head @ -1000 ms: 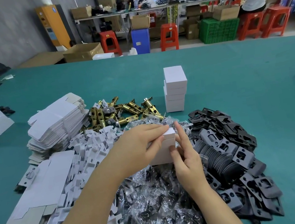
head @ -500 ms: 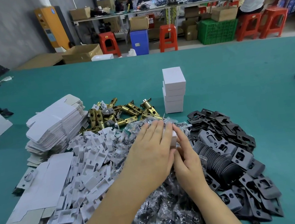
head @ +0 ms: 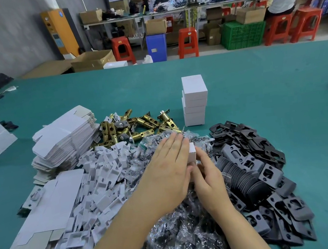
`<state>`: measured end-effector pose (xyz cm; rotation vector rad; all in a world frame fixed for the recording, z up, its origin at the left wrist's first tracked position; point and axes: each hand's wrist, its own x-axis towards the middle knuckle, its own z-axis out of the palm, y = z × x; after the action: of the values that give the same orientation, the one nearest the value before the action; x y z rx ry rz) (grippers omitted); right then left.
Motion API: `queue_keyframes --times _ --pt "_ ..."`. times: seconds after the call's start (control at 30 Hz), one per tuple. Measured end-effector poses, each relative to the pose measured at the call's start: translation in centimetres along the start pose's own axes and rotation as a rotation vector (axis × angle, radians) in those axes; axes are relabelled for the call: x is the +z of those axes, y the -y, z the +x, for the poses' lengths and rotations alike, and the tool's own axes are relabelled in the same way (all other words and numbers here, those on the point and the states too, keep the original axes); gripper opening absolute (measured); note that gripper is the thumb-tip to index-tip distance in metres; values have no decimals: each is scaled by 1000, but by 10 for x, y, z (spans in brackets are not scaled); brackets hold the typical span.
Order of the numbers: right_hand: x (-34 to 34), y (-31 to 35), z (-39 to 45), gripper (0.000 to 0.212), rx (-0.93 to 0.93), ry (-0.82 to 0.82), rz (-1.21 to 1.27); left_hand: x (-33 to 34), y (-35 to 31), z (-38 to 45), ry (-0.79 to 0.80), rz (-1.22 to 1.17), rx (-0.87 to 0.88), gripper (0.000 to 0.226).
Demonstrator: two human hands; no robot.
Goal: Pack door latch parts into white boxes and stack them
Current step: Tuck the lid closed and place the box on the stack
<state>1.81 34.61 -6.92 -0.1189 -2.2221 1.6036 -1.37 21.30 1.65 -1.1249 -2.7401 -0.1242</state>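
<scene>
Left hand (head: 167, 170) laid flat, fingers straight and pressed together, covering small white box (head: 192, 152) above pile of clear plastic bags (head: 183, 237). Right hand (head: 209, 177) against box's near right side, fingers curled round it. Stack of white boxes (head: 194, 101) upright on green desk (head: 279, 93) beyond, apart from hands.

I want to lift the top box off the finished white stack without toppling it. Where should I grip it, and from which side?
Probably from above, pinching the top box across its left and right side walls. It sits squarely on the white stack, whose sides stand clear on the green table. The brass latches lie to its left, so a straight-down approach avoids them.
</scene>
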Motion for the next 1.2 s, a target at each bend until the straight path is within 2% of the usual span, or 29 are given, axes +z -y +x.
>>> queue_keyframes --times 0.13,0.2,0.3,0.37,0.5,0.6,0.67,0.77,0.83,0.93,1.03,1.1,1.2 --pt "0 2 0 43 -11 5 1 -11 8 9 25 -127 -21 62" --pt "1 4 -1 46 -36 10 -11 -21 14 17 51 -99 -61 54" --pt "0 2 -2 47 -34 13 8 -34 21 36 224 64 -105 29" --pt "-1 1 -2 45 -10 8 29 -42 22 46 330 90 -117 25" --pt "0 3 -1 36 56 -91 101 -69 33 59 346 -30 -161 21" --pt "1 -1 3 28 95 -109 62 -91 49 74 148 -216 -278 15" --pt "2 -1 5 25 90 -76 10 -96 53 92 -108 -265 -320 18" --pt "2 1 7 22 84 -58 -44 -87 44 129 -485 -239 -276 30" --pt "2 2 7 23 73 -64 -53 -72 36 159 -594 -129 -224 31" --pt "2 0 7 19 54 -40 -83 -43 27 199 -515 28 -208 29" --pt "2 -3 7 19 26 -40 -121 -12 25 217 -286 35 -246 35" --pt "2 -3 9 20 31 -52 -133 7 25 218 -179 37 -263 43" --pt "3 -3 10 20 39 -51 -136 20 27 219 -129 17 -276 59"
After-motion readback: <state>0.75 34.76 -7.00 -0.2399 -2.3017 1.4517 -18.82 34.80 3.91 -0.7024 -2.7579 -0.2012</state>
